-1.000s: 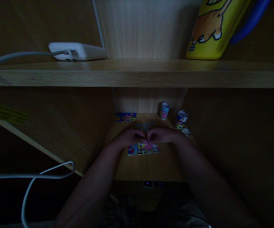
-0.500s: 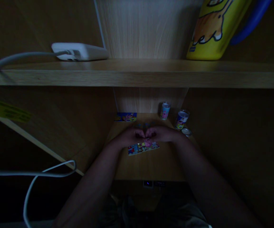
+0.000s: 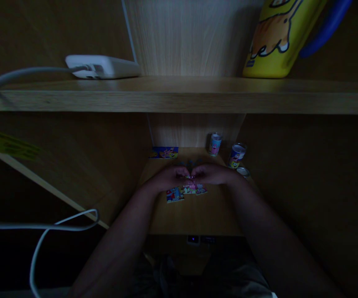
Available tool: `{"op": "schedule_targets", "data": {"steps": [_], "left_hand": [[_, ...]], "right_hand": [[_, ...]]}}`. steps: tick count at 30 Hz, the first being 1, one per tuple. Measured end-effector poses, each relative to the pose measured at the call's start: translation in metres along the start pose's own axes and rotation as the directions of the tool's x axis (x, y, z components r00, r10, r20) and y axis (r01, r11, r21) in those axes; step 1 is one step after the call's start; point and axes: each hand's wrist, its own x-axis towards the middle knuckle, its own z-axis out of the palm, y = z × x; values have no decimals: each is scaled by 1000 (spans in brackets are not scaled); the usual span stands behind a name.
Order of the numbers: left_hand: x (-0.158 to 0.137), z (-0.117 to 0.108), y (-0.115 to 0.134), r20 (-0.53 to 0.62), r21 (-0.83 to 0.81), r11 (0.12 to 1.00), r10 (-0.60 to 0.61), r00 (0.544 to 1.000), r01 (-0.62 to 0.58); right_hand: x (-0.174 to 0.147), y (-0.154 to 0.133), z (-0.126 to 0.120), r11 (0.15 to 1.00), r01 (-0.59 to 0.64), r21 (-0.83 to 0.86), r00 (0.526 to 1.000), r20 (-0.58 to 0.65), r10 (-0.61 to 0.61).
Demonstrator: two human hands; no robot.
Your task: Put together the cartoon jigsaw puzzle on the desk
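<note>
My left hand and my right hand meet above the table, fingertips closed together. Between them they pinch a small, flat-looking pink and pale piece; the dim light hides its exact kind. Just under it lies a colourful cartoon-printed strip, its left and right ends showing and its middle covered by the piece. A few small bluish items lie behind my fingers, too dark to make out.
A blue cartoon-printed card lies at the back left. Two printed cans stand at the right, near a round lid. Overhead, a shelf carries a white cabled device and a yellow mug. A cable loops at left.
The pink piece between my fingertips now shows wider, with pale parts, and covers more of the strip's middle. My hands stay in nearly the same place.
</note>
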Motion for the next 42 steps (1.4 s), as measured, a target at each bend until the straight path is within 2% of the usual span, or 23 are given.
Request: {"op": "schedule_targets", "data": {"steps": [5,11,17,23,27,34,42], "left_hand": [[0,-2,1,-2,-20,999,27,1000,-27],[3,-4,2,-113,2,999,-36,993,37],[4,-6,-1,-212,76,994,-54,976,72],[5,-7,-4,-268,80,996,-19,963,42],[6,-7,-5,-257,74,997,-10,966,30],[4,-8,-2,-283,157,987,10,959,36],[5,-6,5,-265,132,991,8,964,28]], "right_hand": [[1,3,0,997,12,80,1000,-28,-9],[4,0,0,983,45,176,991,-135,-21],[12,1,5,979,74,191,955,-295,-14],[15,-3,6,962,90,257,928,-373,13],[14,-5,6,959,91,268,924,-382,19],[13,-5,6,966,90,243,907,-421,21],[16,-3,6,954,109,278,885,-463,33]]}}
